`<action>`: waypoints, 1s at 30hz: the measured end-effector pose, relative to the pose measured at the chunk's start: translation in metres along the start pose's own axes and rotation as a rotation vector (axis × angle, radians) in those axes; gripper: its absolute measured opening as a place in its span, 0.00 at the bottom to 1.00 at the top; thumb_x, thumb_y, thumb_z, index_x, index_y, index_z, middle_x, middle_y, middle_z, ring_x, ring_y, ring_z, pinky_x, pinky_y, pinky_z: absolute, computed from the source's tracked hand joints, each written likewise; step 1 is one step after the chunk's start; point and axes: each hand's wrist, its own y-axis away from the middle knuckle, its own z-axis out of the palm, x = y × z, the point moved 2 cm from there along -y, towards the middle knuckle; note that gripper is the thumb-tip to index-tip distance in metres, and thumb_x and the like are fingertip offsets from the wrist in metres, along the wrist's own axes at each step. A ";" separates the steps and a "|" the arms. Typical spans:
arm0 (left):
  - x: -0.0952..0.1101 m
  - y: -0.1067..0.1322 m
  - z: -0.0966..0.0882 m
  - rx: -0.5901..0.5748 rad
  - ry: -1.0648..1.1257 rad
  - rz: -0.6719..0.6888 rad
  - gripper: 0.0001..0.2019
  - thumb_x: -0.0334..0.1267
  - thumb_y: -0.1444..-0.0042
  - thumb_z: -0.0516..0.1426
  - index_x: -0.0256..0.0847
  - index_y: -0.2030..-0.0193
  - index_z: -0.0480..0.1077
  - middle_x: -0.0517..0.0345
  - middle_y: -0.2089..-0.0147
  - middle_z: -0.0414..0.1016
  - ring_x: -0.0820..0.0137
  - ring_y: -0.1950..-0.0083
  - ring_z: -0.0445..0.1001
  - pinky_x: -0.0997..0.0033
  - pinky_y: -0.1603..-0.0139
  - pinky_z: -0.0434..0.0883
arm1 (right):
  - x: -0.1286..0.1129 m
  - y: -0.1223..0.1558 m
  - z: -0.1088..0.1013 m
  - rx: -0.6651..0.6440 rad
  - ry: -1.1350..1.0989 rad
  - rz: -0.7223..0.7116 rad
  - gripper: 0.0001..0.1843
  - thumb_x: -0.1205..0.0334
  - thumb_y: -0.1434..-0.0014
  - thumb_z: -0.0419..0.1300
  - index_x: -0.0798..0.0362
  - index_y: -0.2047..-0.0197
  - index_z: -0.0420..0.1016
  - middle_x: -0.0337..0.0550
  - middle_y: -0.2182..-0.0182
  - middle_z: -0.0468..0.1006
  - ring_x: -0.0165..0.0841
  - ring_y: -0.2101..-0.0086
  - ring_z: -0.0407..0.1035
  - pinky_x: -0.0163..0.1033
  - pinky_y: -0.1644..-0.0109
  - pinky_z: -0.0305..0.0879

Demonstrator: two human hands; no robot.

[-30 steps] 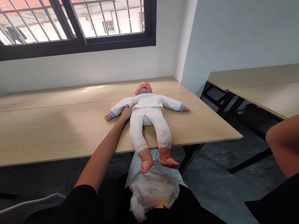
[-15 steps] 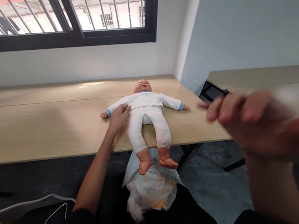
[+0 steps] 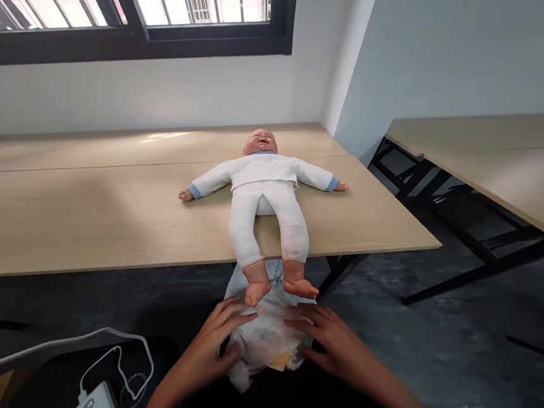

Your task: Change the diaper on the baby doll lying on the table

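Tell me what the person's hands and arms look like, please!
The left hand and right hand are bare, with slim fingers and no gloves. I can't see any rings or a watch. The forearms are bare too, and no sleeves show. The clothing on the lap is black.

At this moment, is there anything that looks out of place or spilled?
The doll lies with its feet beyond the front edge of the table, which looks odd. The crumpled bundle on the lap looks untidy, but I see nothing spilled.
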 end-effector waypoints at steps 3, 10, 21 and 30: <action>-0.013 -0.001 0.007 -0.163 0.039 -0.131 0.31 0.31 0.47 0.60 0.56 0.36 0.65 0.57 0.31 0.61 0.54 0.29 0.55 0.44 0.31 0.57 | 0.009 -0.006 0.018 0.073 0.127 -0.071 0.20 0.74 0.44 0.61 0.46 0.50 0.77 0.44 0.47 0.76 0.44 0.46 0.69 0.52 0.43 0.68; 0.004 -0.012 0.002 -0.242 0.281 -0.150 0.36 0.49 0.50 0.67 0.59 0.34 0.62 0.56 0.28 0.57 0.52 0.27 0.53 0.44 0.29 0.52 | -0.025 -0.006 -0.021 0.521 0.029 -0.310 0.11 0.73 0.36 0.53 0.55 0.54 0.73 0.47 0.63 0.80 0.37 0.61 0.75 0.43 0.57 0.72; 0.089 -0.049 -0.005 0.025 0.519 0.066 0.22 0.40 0.44 0.62 0.52 0.42 0.69 0.55 0.42 0.74 0.57 0.41 0.72 0.52 0.39 0.71 | -0.094 -0.018 -0.105 0.582 0.098 -0.271 0.11 0.71 0.36 0.57 0.49 0.53 0.76 0.39 0.68 0.79 0.30 0.70 0.74 0.34 0.68 0.66; 0.083 -0.042 -0.010 0.711 0.445 0.124 0.14 0.38 0.37 0.56 0.51 0.44 0.66 0.52 0.45 0.70 0.60 0.43 0.72 0.55 0.45 0.74 | -0.073 -0.043 -0.134 0.611 -0.456 0.265 0.13 0.51 0.40 0.64 0.53 0.67 0.76 0.39 0.73 0.76 0.31 0.72 0.70 0.30 0.71 0.65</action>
